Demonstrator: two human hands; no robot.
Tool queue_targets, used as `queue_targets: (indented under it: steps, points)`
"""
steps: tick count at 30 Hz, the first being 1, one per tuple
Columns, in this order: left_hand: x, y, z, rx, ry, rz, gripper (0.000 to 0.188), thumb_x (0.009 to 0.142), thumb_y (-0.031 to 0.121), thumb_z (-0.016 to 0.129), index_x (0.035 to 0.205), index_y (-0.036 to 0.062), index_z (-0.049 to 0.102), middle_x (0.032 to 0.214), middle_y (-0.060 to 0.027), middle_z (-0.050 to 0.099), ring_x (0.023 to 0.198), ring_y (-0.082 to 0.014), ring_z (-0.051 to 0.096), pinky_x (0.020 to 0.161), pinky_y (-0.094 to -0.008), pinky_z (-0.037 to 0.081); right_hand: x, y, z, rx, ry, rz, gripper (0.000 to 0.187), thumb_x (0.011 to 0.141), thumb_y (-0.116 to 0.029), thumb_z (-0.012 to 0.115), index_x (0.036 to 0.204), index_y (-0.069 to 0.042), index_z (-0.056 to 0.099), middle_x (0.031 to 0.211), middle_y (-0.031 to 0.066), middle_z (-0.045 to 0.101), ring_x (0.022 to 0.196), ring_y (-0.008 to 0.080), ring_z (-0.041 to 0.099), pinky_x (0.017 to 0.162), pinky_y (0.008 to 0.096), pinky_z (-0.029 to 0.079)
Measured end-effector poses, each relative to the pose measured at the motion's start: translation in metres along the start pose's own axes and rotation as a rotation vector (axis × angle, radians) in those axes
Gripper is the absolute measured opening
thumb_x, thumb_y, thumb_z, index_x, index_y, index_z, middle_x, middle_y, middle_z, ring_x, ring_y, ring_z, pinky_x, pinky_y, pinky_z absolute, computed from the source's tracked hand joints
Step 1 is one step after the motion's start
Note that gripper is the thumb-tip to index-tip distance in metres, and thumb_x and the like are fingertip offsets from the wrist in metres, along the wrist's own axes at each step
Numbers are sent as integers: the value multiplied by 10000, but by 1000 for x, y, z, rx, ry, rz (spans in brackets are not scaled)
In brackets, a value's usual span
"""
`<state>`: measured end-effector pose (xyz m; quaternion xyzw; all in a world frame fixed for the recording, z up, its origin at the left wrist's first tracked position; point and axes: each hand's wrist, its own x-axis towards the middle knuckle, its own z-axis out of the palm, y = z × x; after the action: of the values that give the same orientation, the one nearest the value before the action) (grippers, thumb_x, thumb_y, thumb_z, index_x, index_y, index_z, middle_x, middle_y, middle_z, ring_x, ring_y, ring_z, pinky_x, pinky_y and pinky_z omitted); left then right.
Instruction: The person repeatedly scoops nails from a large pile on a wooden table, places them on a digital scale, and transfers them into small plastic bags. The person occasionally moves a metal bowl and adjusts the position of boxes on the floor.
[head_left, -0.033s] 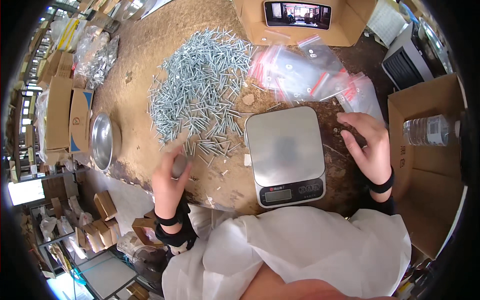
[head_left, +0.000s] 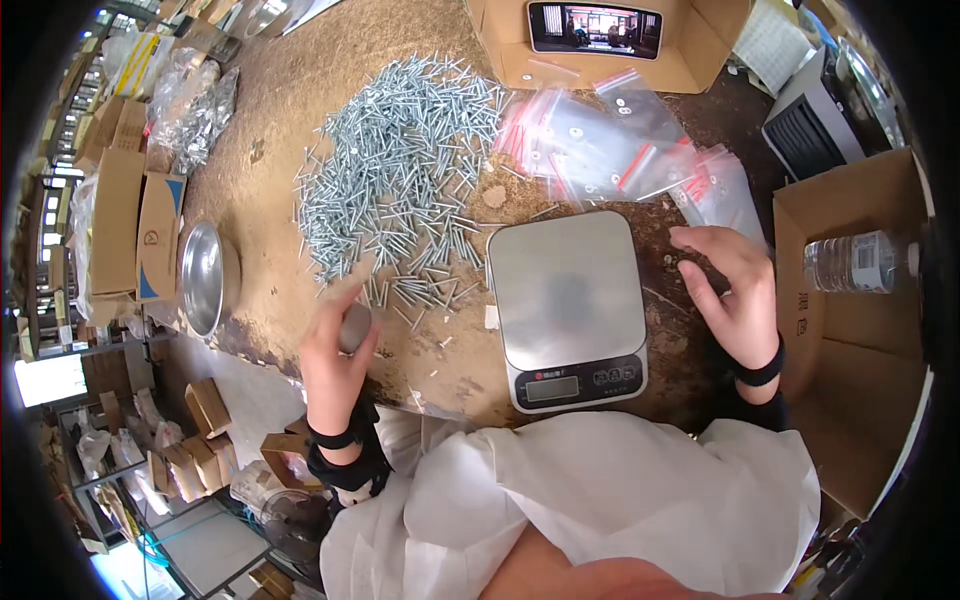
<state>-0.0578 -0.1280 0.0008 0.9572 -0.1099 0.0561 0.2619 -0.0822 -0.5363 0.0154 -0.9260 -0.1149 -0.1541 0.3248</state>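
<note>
My left hand (head_left: 335, 350) is closed around a smooth grey rounded object (head_left: 355, 328), partly hidden by the fingers, at the near edge of a big pile of silvery screws or nails (head_left: 395, 165). My right hand (head_left: 738, 290) rests low over the table with thumb and fingers apart and curved, nothing visible between them. Between the hands stands a digital kitchen scale (head_left: 570, 290) with a bare steel pan and a small display at its near side. Clear zip bags (head_left: 590, 140) with red closures lie behind the scale, reaching to just beyond my right fingertips.
A steel bowl (head_left: 205, 280) sits tilted-looking at the table's left edge, beside cardboard boxes (head_left: 160, 235). A phone (head_left: 595, 30) playing video leans in a carton at the back. An open carton (head_left: 840, 390) with a plastic bottle (head_left: 850, 262) stands at right.
</note>
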Motion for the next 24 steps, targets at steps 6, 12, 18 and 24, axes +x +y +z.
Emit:
queue_targets:
  steps: [6, 12, 18, 24]
  points:
    - [3, 50, 18, -69, 14, 316, 530, 696, 33, 822, 1192, 27, 633, 977, -115, 668, 844, -242, 643, 754, -341, 517, -9, 3, 6, 75, 4, -121, 205, 782, -19, 713, 987, -21, 702, 875, 130, 694, 820, 319, 659, 764, 406, 525]
    - [14, 96, 44, -207, -137, 571, 551, 675, 92, 837, 1187, 53, 637, 819, -77, 621, 737, -277, 612, 695, -364, 513, -15, -1, 4, 63, -18, -217, 235, 767, -102, 743, 991, -46, 698, 862, 108, 692, 800, 313, 652, 816, 440, 522]
    - [14, 134, 64, -312, -93, 834, 510, 732, 75, 750, 1220, 43, 606, 838, -73, 620, 759, -269, 623, 743, -392, 535, -11, -17, 1, 164, -223, -340, 697, 690, -382, 801, 1238, -1, 601, 1062, 144, 662, 1175, 384, 541, 1064, 551, 351]
    - [0, 158, 79, -306, 75, 1108, 490, 780, 130, 660, 1264, 167, 593, 989, -20, 619, 992, -222, 588, 929, -434, 495, -32, -39, 16, 465, -278, -321, 821, 666, -219, 822, 1378, 2, 478, 1234, 170, 595, 1110, 382, 580, 962, 468, 455]
